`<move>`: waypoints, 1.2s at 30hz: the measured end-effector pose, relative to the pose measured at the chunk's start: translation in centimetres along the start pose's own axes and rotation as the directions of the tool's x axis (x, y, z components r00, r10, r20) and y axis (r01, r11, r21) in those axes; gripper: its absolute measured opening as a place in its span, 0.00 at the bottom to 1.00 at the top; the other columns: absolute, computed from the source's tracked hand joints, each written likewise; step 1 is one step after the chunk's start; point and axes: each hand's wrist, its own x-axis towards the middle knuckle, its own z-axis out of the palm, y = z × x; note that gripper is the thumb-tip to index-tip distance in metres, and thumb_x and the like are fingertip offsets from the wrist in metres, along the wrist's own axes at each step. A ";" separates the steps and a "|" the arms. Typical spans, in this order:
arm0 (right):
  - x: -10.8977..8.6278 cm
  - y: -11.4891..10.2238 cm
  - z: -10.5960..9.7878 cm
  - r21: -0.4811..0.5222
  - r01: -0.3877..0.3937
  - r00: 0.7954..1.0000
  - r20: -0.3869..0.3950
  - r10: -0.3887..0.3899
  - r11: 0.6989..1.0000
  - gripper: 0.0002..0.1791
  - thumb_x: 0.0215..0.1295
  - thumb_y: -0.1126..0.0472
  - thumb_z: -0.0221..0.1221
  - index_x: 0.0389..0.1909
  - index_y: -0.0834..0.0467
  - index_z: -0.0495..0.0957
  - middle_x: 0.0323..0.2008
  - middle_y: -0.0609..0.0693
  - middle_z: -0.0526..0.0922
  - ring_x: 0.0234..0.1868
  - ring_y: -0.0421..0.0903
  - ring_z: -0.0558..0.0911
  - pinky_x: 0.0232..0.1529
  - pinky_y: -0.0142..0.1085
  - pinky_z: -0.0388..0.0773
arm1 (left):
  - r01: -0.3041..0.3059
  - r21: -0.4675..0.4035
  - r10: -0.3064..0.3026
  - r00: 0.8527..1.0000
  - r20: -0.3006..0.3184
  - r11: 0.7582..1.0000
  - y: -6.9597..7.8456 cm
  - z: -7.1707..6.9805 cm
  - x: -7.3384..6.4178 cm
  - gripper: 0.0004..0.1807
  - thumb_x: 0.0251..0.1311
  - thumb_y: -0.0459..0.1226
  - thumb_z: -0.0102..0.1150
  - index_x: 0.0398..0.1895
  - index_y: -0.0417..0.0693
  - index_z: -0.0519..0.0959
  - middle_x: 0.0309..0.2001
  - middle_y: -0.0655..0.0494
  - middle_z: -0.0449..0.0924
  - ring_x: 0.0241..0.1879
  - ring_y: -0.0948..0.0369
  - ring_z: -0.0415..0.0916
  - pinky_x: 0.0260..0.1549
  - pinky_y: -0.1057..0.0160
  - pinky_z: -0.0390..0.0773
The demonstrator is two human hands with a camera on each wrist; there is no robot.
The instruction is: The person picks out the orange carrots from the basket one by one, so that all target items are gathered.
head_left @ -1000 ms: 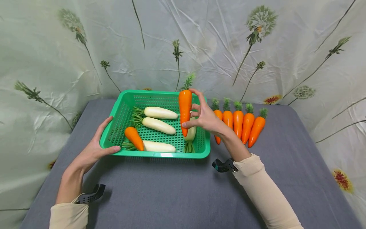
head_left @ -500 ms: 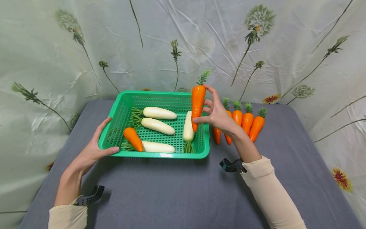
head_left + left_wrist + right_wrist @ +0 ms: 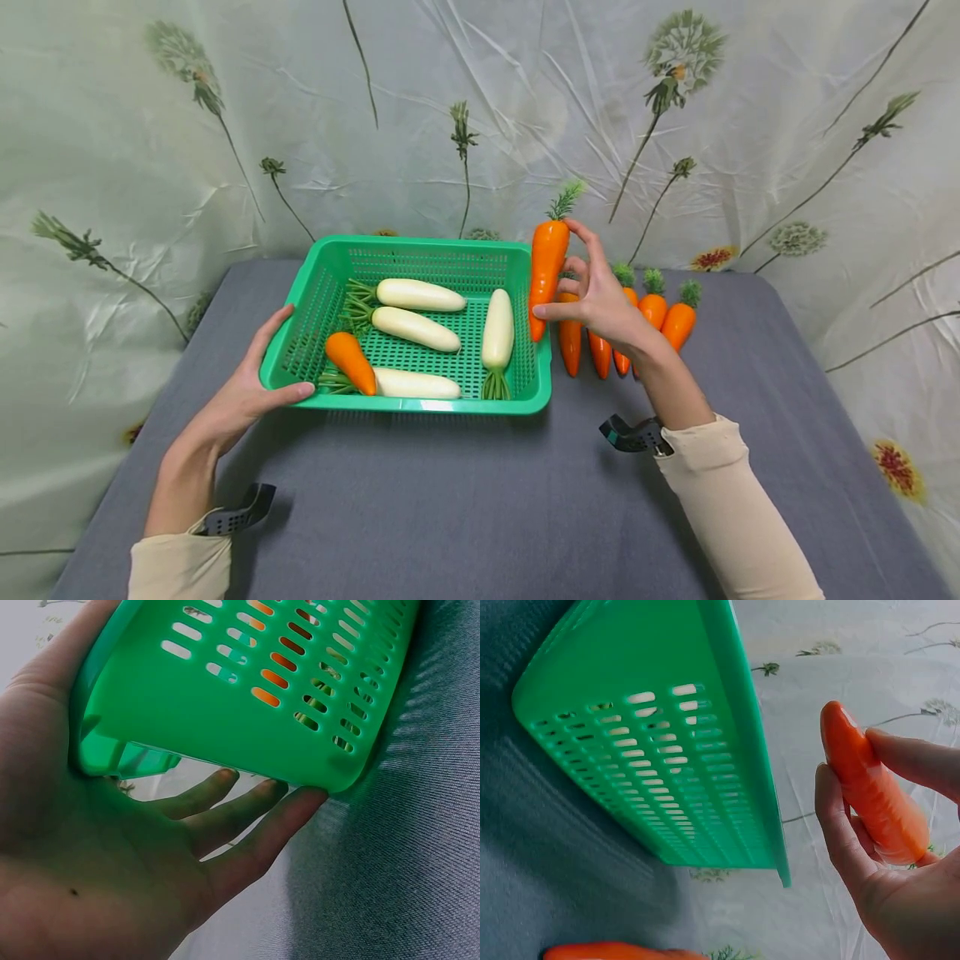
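Note:
My left hand [image 3: 242, 393] grips the near-left corner of a green slotted plastic basket [image 3: 300, 404], thumb on the front rim and fingers along the left end. My right hand [image 3: 611, 300] pinches an orange carrot [image 3: 550, 258] with a green leafy top, held raised at the basket's right rim with its tip pointing down. In the right wrist view the carrot [image 3: 877, 791] lies between thumb and fingers, apart from the basket wall. Inside the basket are several white radishes [image 3: 416, 328] and one carrot [image 3: 350, 363] lying across a radish near the front left.
Just right of the basket, several carrots [image 3: 679, 325] lie side by side on the grey cloth-covered table [image 3: 450, 500], leaves toward the back. My right hand and forearm partly cover them in the head view. A flower-patterned curtain [image 3: 555, 108] hangs behind the table.
My right hand has carried the carrot rightward from over the basket's inside to its right rim, uncovering the radish at the right end. The left hand and basket have stayed in place.

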 end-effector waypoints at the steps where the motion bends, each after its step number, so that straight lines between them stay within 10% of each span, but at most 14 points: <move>1: -0.1 0.0 -0.2 -0.001 0.000 1.000 -0.005 0.000 1.000 0.64 0.62 0.74 0.67 0.82 0.34 0.36 0.66 0.58 0.69 0.52 0.50 0.85 0.51 0.41 0.83 | 0.000 -0.001 0.000 1.000 0.000 1.000 0.0 0.0 0.0 0.59 0.67 0.36 0.66 0.83 0.83 0.34 0.82 0.40 0.38 0.66 0.55 0.56 0.48 0.77 0.69; 36: -3.9 1.8 -5.3 -0.026 -0.022 0.995 -0.096 0.019 0.999 0.63 0.63 0.72 0.68 0.83 0.38 0.35 0.58 0.48 0.72 0.52 0.38 0.85 0.51 0.31 0.81 | -0.005 -0.024 0.005 1.000 0.006 1.000 0.0 0.0 0.0 0.59 0.67 0.35 0.66 0.83 0.83 0.35 0.81 0.41 0.39 0.63 0.61 0.59 0.48 0.78 0.71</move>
